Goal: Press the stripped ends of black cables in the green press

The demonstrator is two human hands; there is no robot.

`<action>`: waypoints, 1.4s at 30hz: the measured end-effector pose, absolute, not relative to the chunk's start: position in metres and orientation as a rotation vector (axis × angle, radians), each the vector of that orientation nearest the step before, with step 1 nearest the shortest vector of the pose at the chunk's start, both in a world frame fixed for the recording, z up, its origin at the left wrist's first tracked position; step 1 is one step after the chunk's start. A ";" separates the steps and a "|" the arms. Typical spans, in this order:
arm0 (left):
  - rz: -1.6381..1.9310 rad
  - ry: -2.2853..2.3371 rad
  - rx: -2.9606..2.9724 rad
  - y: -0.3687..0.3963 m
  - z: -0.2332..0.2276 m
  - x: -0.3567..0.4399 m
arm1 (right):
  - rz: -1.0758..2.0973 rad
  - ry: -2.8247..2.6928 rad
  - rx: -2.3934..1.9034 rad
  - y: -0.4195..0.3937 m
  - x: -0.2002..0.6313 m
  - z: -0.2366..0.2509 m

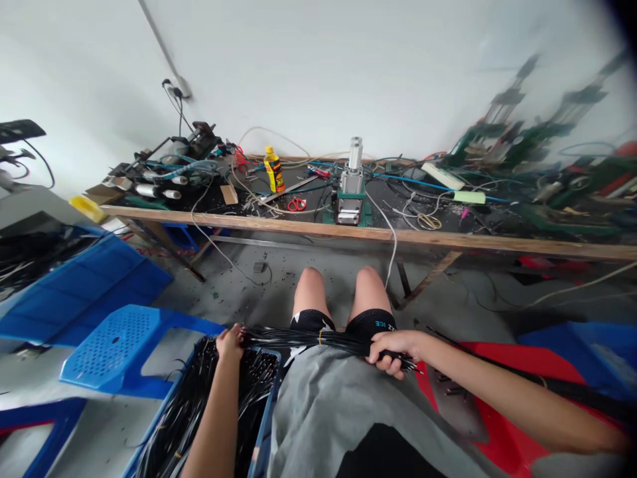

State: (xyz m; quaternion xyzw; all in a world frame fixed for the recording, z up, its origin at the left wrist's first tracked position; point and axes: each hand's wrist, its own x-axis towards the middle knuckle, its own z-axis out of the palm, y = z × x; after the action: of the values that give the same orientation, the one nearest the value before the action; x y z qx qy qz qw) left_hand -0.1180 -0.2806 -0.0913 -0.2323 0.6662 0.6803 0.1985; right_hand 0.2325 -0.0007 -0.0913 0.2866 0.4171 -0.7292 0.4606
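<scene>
A bundle of black cables [298, 337] lies across my lap, tied near its middle with a thin yellowish band [320, 337]. My left hand [230, 341] is closed around the bundle's left end, above the rim of a blue crate. My right hand [393, 352] grips the other end, and the cut tips poke out past its fingers. Under my left arm, the blue crate [265, 425] is filled with many more black cables [192, 398].
A workbench [298, 224] ahead carries a small press [351, 186], a yellow bottle [273, 171], red-handled scissors [297, 204] and loose wires. Blue stool [112, 345] at left; red stool [517, 411] at right with more cables. A blue bin [99, 285] tilts further left.
</scene>
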 end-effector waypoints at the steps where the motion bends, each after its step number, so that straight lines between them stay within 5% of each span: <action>1: 1.884 2.001 -0.482 -0.281 -0.083 -0.123 | -1.803 1.021 0.703 -0.001 0.234 -0.092; 5: 1.639 2.265 0.536 -0.269 -0.052 -0.101 | -1.822 0.991 0.698 -0.003 0.232 -0.093; 11: 0.769 1.744 1.775 -0.225 -0.061 0.014 | -1.832 0.976 0.703 -0.011 0.229 -0.087; 21: 0.218 1.981 1.957 -0.213 -0.102 0.001 | -1.889 0.989 0.753 -0.022 0.244 -0.074; 31: 0.262 2.242 1.864 -0.239 -0.088 -0.016 | -1.934 0.976 0.727 -0.028 0.246 -0.079; 42: 0.133 1.956 1.927 -0.192 -0.083 0.013 | -2.065 0.818 0.665 -0.025 0.248 -0.085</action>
State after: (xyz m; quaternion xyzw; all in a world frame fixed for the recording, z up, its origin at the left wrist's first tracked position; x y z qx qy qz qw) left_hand 0.0126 -0.1920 -0.0831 0.6876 0.6978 0.0473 0.1949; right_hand 0.2483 -0.0245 -0.0854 0.2628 0.3232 -0.8164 0.3999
